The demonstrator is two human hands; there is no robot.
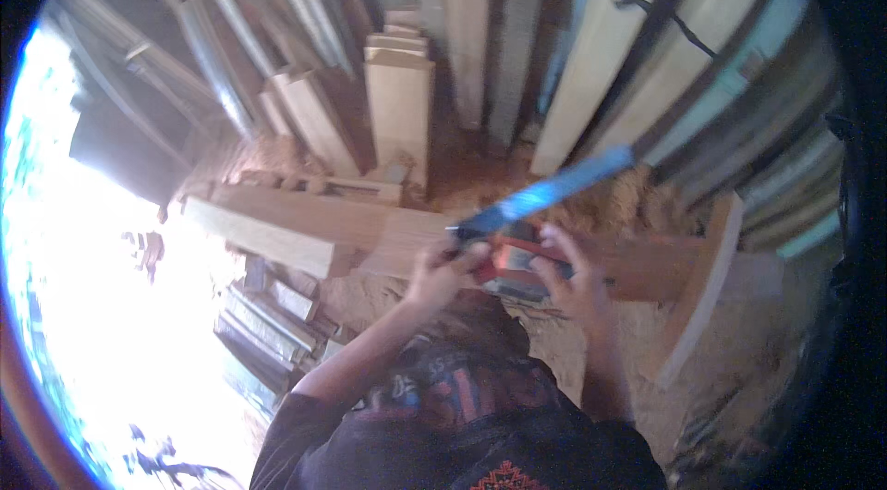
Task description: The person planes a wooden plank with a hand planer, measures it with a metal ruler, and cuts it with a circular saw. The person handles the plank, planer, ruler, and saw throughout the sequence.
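My left hand (440, 276) is closed round the dark end of what looks like a try square. Its long shiny blade (564, 187) slants up and away to the right, blurred by motion. Close by, my right hand (575, 276) has its thumb and fingers bent around a slim red thing (531, 248), whose kind is too blurred to tell. Between the hands, a dark and red object (506, 276) sits over the wood, partly covered by my fingers. Under and beyond both hands lies a long brown board (388, 229).
A pale squared timber (263, 236) lies along the board's left part. A curved-looking pale-edged plank (707, 291) crosses at the right. Upright planks (399, 111) lean at the back, with sawdust (628, 204) below. Stacked offcuts (268, 319) lie at the left, beside bright daylight.
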